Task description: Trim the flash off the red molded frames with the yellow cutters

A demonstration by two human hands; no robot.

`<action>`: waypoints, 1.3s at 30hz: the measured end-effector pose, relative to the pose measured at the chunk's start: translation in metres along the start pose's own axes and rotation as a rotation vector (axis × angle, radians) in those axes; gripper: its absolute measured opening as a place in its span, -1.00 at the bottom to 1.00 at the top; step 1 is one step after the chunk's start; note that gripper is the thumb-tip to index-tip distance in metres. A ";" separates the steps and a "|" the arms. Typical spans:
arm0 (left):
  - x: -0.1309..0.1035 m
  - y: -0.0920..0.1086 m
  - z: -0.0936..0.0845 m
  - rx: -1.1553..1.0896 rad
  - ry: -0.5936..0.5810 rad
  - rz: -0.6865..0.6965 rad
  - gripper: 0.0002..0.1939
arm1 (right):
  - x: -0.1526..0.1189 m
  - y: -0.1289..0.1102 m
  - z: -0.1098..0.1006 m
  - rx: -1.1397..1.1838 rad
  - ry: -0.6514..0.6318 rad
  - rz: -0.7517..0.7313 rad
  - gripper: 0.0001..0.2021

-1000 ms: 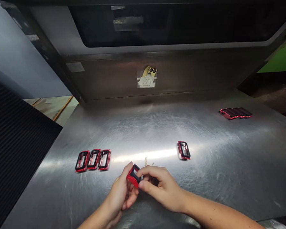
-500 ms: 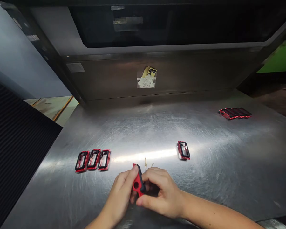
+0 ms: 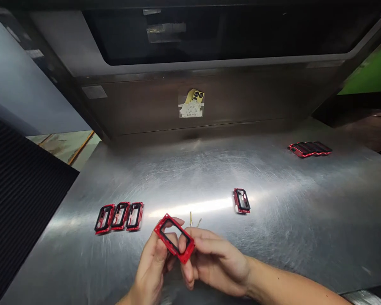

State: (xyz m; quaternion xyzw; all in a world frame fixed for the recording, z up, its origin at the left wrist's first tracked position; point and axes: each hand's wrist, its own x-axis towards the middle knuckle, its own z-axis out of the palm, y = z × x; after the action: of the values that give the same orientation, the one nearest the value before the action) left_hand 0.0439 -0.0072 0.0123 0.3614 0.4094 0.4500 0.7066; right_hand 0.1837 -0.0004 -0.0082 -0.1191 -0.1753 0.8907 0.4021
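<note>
- Centrally, a red frame [image 3: 186,255] with a black inner rim is held tilted above a metal table [image 3: 193,169], between two bare hands.
- Its left long side is gripped by the left hand [image 3: 153,260], closed with the thumb in front and fingers behind.
- Its right end is pinched by the right hand [image 3: 220,258], the thumb set at the corner; a fingertip is seen through the opening.
- Just beyond the grip, two thin, pointed pieces [image 3: 191,217] are partly hidden by the right hand.
- Left of the grip, three similar frames [image 3: 126,215] are laid side by side.
- Right of and beyond the grip, a single frame [image 3: 236,201] is placed alone.
- Farther right, an overlapping row of frames [image 3: 310,149] is set.
- Well beyond the grip, a clear bag [image 3: 191,111] with yellow stickers is seen against the upright panel [image 3: 247,95].
</note>
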 end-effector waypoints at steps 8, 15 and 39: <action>-0.003 0.001 -0.001 -0.019 -0.032 -0.013 -0.50 | -0.002 0.003 -0.002 0.020 -0.038 0.014 -0.69; -0.001 0.004 -0.003 0.074 -0.020 -0.066 -0.47 | -0.001 0.002 0.000 -0.056 -0.022 0.020 -0.66; -0.001 0.004 -0.001 0.177 0.173 -0.043 -0.42 | -0.011 0.005 0.008 -1.245 0.185 -0.632 -0.76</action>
State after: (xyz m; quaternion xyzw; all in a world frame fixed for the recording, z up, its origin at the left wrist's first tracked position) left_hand 0.0415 -0.0064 0.0154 0.3734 0.5147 0.4262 0.6434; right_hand 0.1848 -0.0136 -0.0019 -0.3459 -0.6436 0.4516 0.5120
